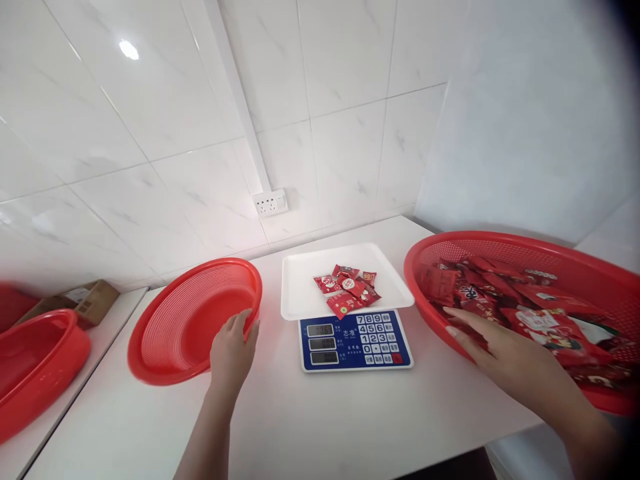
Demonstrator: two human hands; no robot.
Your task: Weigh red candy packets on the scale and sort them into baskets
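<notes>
My left hand point(233, 357) grips the near right rim of a round red plastic basket point(167, 310), fingers over the edge and thumb outside; I see no contents in it. My right hand point(515, 360) reaches over the near rim of a larger red basket point(500, 241), fingers apart above red snack packets point(543, 323); its palm side is hidden. Between the baskets stands a blue and white digital scale point(333, 343). On its white tray point(300, 270) lie several small red packets point(350, 288) in a loose pile. The display digits are too faint to read surely.
The white table point(320, 420) meets a tiled wall with a power socket point(271, 203). At far left, another red basin point(45, 353) and a cardboard box point(95, 300) rest on a neighbouring surface, beyond a seam. The larger basket sits close to the right wall.
</notes>
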